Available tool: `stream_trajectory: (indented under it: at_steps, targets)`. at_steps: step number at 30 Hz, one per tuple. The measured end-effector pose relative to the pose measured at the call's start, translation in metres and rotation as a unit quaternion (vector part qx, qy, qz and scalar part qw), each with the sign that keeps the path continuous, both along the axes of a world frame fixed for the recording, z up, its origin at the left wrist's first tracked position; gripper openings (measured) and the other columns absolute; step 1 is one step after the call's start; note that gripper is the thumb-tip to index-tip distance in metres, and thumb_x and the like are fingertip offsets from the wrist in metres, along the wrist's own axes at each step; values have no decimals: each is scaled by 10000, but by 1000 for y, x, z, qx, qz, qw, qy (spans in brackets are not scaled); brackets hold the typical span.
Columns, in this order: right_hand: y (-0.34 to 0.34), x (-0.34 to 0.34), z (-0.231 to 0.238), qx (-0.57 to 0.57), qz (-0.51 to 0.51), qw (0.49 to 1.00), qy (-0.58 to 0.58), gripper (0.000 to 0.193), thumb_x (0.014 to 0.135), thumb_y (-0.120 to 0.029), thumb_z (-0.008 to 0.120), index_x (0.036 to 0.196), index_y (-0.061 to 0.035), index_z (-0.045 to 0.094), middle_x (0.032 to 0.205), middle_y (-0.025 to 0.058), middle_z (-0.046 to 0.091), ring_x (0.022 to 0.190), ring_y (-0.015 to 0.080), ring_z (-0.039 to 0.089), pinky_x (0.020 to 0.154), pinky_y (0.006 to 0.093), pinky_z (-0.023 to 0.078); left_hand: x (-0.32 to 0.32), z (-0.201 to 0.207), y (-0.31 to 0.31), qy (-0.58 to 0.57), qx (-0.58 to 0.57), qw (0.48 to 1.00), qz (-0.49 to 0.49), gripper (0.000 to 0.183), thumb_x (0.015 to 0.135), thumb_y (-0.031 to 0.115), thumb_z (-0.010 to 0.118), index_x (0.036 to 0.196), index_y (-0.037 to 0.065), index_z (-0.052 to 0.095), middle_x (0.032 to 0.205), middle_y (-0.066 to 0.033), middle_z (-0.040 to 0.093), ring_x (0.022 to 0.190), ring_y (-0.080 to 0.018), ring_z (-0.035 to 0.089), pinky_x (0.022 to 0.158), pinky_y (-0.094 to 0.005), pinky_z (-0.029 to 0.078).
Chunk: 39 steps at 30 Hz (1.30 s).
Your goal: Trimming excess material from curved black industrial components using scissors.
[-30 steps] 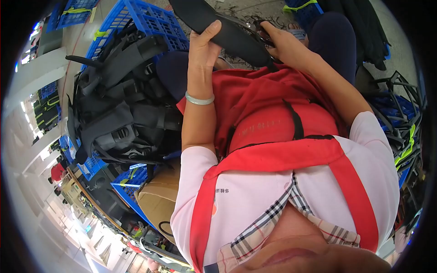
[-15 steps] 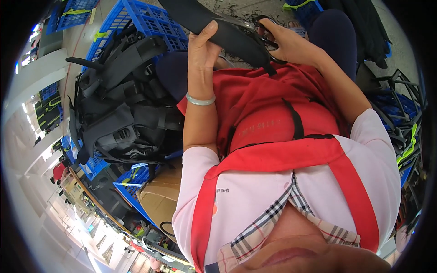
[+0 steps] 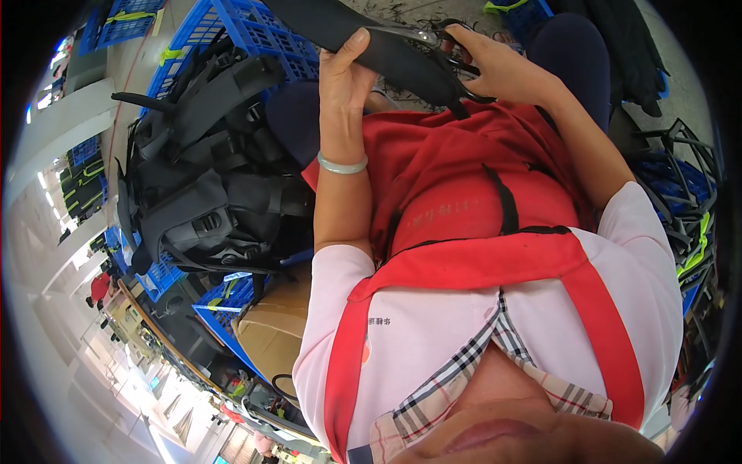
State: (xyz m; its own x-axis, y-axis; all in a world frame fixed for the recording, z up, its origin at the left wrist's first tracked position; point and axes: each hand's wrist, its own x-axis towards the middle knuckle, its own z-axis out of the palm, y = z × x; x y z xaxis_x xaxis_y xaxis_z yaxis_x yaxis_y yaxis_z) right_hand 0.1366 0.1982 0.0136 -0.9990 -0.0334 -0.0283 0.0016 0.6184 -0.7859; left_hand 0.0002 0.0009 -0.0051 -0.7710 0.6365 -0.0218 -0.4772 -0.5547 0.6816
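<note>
A long black padded strap (image 3: 390, 63) slants above my lap, its narrow webbing end by the red apron (image 3: 456, 139). My left hand (image 3: 345, 77) is closed on the strap, thumb on top, fingers hidden beneath. In my right hand (image 3: 502, 71) is a pair of scissors (image 3: 410, 33), fingers round the dark handles. The metal blades point left along the strap's far edge. Whether they touch the strap I cannot tell.
At my left, black padded straps with buckles (image 3: 209, 185) are heaped by a blue plastic crate (image 3: 197, 39). A cardboard box (image 3: 270, 329) stands nearer. Dark thread scraps (image 3: 398, 14) litter the floor ahead. Black straps (image 3: 684, 185) pile over blue crates at right.
The scissors and my right hand have shifted slightly, with the blades more over the strap. My left hand keeps its hold, and the strap has moved a little.
</note>
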Motion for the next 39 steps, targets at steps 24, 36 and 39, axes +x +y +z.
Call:
stream_trajectory:
  at_steps: [24,36,39]
  targets:
    - [-2,-5,-13,39,-8,999,34,615,751,-142,683,1273,-24,379,1080,162,564,1021,336,542,845,366,451,7,1,2,-5,-6,1000,-5,327,791,-3,670,1103,49,588,1086,-89,609,1035,-243,581,935,-415,468]
    - [-10,-6,-43,-67,-34,992,102,340,832,-183,638,1092,-8,506,823,187,618,764,348,616,671,383,472,12,4,11,-36,4,999,-7,293,806,8,659,1084,54,581,1052,-74,612,1016,-226,577,923,-390,463]
    - [-5,-13,-35,-251,-76,964,42,310,844,-226,643,1060,-28,542,788,97,613,693,202,610,620,295,466,14,1,10,-49,13,999,-10,265,803,5,661,1054,44,585,1034,-76,611,975,-219,585,897,-375,471]
